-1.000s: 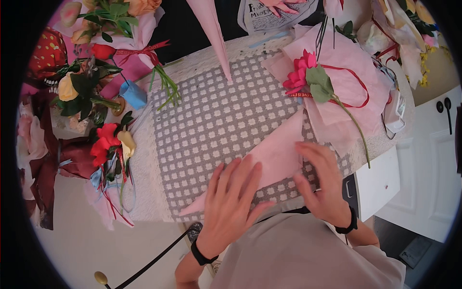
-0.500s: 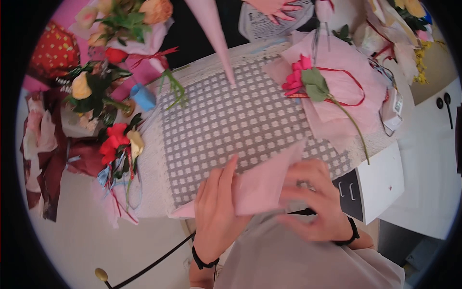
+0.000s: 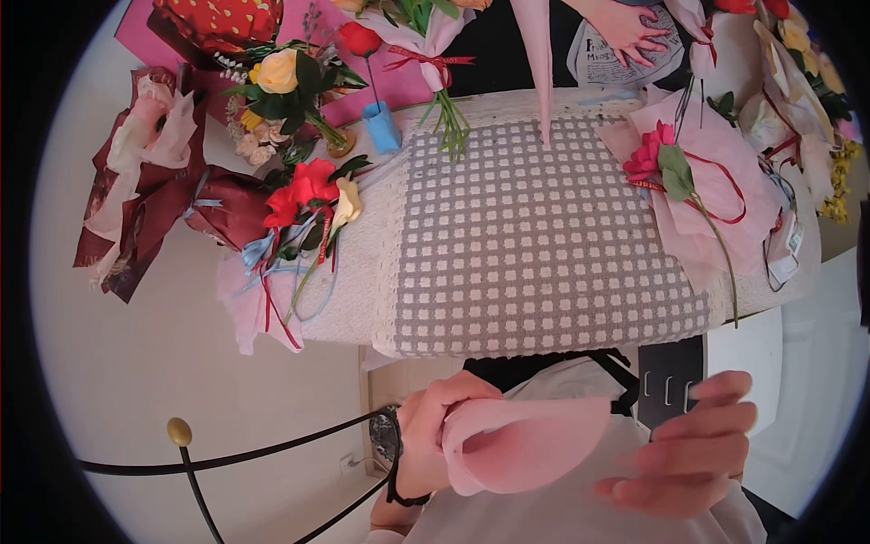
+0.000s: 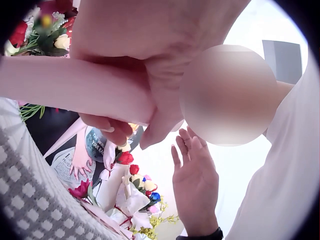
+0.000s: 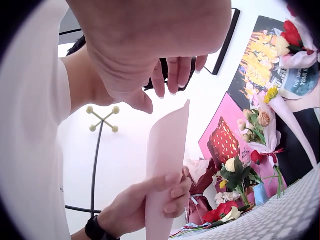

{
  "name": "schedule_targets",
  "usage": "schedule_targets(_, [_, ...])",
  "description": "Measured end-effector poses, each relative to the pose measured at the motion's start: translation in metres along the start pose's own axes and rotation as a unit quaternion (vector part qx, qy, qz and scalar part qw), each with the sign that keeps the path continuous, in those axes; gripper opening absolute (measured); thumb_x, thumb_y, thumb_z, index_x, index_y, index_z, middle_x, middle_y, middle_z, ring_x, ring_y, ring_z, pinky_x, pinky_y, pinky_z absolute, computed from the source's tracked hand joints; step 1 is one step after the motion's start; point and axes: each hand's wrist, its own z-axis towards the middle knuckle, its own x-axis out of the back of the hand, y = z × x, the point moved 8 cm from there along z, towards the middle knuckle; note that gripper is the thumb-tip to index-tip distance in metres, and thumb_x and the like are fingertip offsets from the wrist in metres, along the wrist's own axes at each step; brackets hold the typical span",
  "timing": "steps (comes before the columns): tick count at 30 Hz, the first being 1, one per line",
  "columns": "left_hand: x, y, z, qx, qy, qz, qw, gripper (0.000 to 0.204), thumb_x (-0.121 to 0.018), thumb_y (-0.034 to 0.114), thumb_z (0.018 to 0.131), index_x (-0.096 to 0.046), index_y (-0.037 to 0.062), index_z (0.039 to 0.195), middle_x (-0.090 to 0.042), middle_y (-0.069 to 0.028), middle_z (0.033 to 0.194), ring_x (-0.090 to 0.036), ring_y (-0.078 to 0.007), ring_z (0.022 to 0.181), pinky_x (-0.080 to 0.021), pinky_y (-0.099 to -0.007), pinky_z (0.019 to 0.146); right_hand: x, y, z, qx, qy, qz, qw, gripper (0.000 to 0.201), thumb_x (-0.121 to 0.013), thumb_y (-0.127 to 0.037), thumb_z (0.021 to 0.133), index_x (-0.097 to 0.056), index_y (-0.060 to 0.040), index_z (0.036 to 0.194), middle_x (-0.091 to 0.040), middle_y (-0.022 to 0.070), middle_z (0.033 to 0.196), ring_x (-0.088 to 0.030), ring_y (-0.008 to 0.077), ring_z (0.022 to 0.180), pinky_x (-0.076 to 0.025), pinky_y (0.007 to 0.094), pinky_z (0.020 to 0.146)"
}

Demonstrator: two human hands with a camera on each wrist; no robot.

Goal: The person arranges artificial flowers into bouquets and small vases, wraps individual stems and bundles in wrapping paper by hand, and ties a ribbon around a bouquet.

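My left hand (image 3: 430, 444) grips a cone of pink wrapping paper (image 3: 544, 453) in front of my body, off the near table edge. The cone's wide mouth faces up in the head view, and its inside shows. In the right wrist view the cone (image 5: 167, 140) stands nearly upright, with the left fingers (image 5: 177, 197) curled round its lower part. My right hand (image 3: 693, 453) is apart from the paper, to the right of its mouth, fingers loosely bent and nothing held. In the left wrist view the cone (image 4: 75, 85) runs leftward out of the hand.
A grey-and-white checked cloth (image 3: 535, 245) covers the table. Bouquets and a red flower (image 3: 304, 192) lie on the left. Pink paper sheets (image 3: 716, 204) with a pink flower (image 3: 648, 154) lie on the right. Across the table, another person's hand (image 3: 630, 34) rests near another pink cone (image 3: 536, 72).
The pink paper, flat on the cloth a second ago, has been lifted toward my body and rolled into a cone. The left hand now grips it; the right hand has come away from it.
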Motion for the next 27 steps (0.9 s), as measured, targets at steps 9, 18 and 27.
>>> schedule_targets(9, [-0.022, 0.019, -0.013, -0.113, 0.072, 0.039, 0.990, 0.043, -0.095, 0.006, 0.073, -0.068, -0.0010, 0.105, -0.075, -0.0113, 0.086, -0.072, -0.0218, 0.065, -0.054, -0.0310, 0.056, -0.042, -0.010, -0.019, -0.038, -0.307, 0.084, 0.947, 0.027, -0.077, -0.012, 0.070, -0.076, -0.0162, 0.097, -0.061, -0.0007, 0.079, -0.056, 0.0118, 0.060, -0.041, 0.0232, 0.053])
schedule_targets(18, [-0.018, 0.003, -0.034, -0.136, 0.072, -0.038, 0.987, 0.044, -0.095, 0.007, 0.071, -0.068, -0.0012, 0.104, -0.075, -0.0133, 0.087, -0.073, -0.0248, 0.068, -0.056, -0.0337, 0.056, -0.051, -0.024, -0.002, 0.003, -0.305, 0.127, 0.944, 0.021, -0.079, -0.012, 0.071, -0.074, -0.0084, 0.091, -0.073, 0.0076, 0.094, -0.071, 0.0172, 0.074, -0.055, 0.0254, 0.058])
schedule_targets(27, [-0.032, -0.021, -0.039, -0.086, -0.101, -0.074, 0.988, 0.041, -0.086, 0.014, 0.073, -0.071, -0.0021, 0.107, -0.076, -0.0156, 0.093, -0.076, -0.0301, 0.076, -0.060, -0.0348, 0.067, -0.060, -0.026, 0.000, 0.031, -0.304, 0.135, 0.943, 0.023, -0.080, -0.007, 0.070, -0.077, -0.0099, 0.093, -0.076, 0.0099, 0.087, -0.075, 0.0192, 0.069, -0.060, 0.0262, 0.057])
